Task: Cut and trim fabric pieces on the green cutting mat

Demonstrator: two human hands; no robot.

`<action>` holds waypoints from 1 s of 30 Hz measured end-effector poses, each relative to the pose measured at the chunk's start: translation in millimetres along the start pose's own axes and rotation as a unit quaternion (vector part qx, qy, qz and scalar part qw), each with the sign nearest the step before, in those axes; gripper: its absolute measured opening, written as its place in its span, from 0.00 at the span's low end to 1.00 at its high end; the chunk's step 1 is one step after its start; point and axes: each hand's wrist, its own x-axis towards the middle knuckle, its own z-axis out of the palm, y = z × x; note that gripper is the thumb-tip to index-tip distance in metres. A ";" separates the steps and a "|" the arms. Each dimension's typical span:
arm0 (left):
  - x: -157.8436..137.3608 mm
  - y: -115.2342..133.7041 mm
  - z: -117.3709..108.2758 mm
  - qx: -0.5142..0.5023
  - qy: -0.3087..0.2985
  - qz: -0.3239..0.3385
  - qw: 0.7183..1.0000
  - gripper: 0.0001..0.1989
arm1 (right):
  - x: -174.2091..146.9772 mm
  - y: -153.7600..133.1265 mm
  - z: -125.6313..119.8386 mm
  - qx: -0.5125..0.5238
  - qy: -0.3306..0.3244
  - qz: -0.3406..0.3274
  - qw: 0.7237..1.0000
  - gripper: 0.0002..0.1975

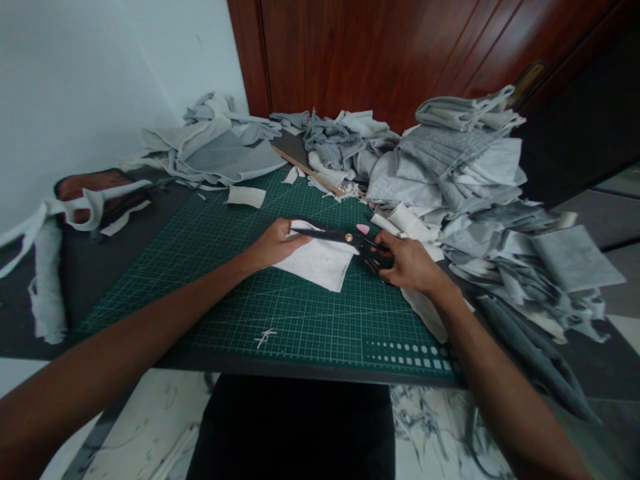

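Observation:
A piece of white fabric (320,265) is pinched at its upper left corner by my left hand (274,245), just above the green cutting mat (210,307). My right hand (407,262) grips the handles of black scissors (349,237) with a brass-coloured pivot. Their blades point left and lie along the fabric's upper edge, with the tips close to my left fingers. Whether the blades are fully closed is hard to tell. A small pink piece (363,229), perhaps tailor's chalk, shows just beyond the scissors. Under my right wrist lies a pale fabric strip (425,313).
Grey and white fabric is heaped at the right (450,160) and back left (220,153). A wooden ruler (307,170) lies at the back. At the left are a brown-and-black pouch-like item (95,190) and a fabric roll (49,283). Scraps (246,196) dot the mat.

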 end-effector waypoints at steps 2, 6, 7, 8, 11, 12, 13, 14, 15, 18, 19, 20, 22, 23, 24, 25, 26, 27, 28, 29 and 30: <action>-1.2 3.2 -0.1 -0.004 -0.002 0.002 1.000 0.18 | -0.1 0.0 0.3 0.006 0.005 0.001 1.000 0.15; -2.9 10.1 0.4 -0.011 -0.006 0.010 1.000 0.20 | -0.3 -1.0 -0.8 0.013 0.005 0.006 1.000 0.15; -3.0 11.0 0.6 -0.011 -0.004 0.012 1.000 0.20 | -0.4 -1.3 -1.3 0.013 0.003 0.006 1.000 0.15; -2.8 11.6 0.8 -0.009 -0.001 0.012 1.000 0.20 | -0.5 -1.6 -1.9 0.013 0.002 0.007 1.000 0.15; -1.9 10.6 0.9 0.004 0.001 0.003 1.000 0.19 | -0.7 -1.7 -3.0 0.008 0.004 0.007 1.000 0.15; -1.6 9.6 0.8 0.008 0.001 -0.002 1.000 0.19 | -0.7 -1.5 -3.1 0.007 0.005 0.007 1.000 0.15; -1.2 8.3 0.7 0.009 0.002 -0.008 1.000 0.18 | -0.6 -1.2 -3.2 0.006 0.004 0.007 1.000 0.15; -0.9 6.7 0.6 0.008 0.004 -0.011 1.000 0.17 | -0.6 -1.0 -3.2 0.006 0.002 0.007 1.000 0.15; -0.6 5.1 0.5 0.008 0.006 -0.013 1.000 0.17 | -0.5 -0.8 -3.2 0.007 -0.002 0.007 1.000 0.15; -0.3 0.9 0.0 0.009 0.008 -0.017 1.000 0.17 | -0.3 -0.8 -3.5 0.005 -0.009 0.007 1.000 0.14; -0.3 -0.1 -0.1 0.011 0.009 -0.019 1.000 0.17 | -0.3 -0.8 -3.6 0.003 -0.010 0.008 1.000 0.14; -0.4 -0.8 -0.3 0.012 0.008 -0.022 1.000 0.18 | -0.3 -0.8 -3.6 0.000 -0.008 0.009 1.000 0.14; -0.5 -1.7 -0.7 0.013 0.008 -0.027 1.000 0.19 | -0.4 -0.5 -3.6 -0.003 -0.007 0.009 1.000 0.14; -0.5 -1.9 -0.8 0.013 0.008 -0.028 0.999 0.19 | -0.4 -0.3 -3.5 -0.002 -0.008 0.006 1.000 0.15; -0.5 -2.1 -0.9 0.014 0.008 -0.029 0.999 0.19 | -0.4 0.1 -3.3 0.000 -0.008 0.004 1.000 0.14; -0.4 -2.2 -1.0 0.014 0.007 -0.029 0.999 0.19 | -0.3 0.4 -3.0 0.001 -0.008 0.001 1.000 0.14; -0.3 -2.5 -1.1 0.013 0.006 -0.029 0.999 0.19 | -0.3 0.8 -2.6 0.001 -0.007 -0.001 1.000 0.14; -0.2 -2.8 -1.2 0.012 0.006 -0.029 0.999 0.19 | -0.2 1.0 -2.3 -0.001 -0.004 -0.003 1.000 0.14; -0.1 -3.2 -1.3 0.011 0.007 -0.029 0.999 0.19 | -0.2 1.1 -1.9 -0.003 0.002 -0.004 1.000 0.13; 0.0 -3.8 -1.4 0.011 0.009 -0.028 0.999 0.19 | -0.2 1.2 -1.5 -0.007 0.009 -0.006 1.000 0.13; 0.1 -4.4 -1.5 0.012 0.010 -0.028 0.999 0.19 | -0.3 1.1 -1.1 -0.010 0.015 -0.008 1.000 0.13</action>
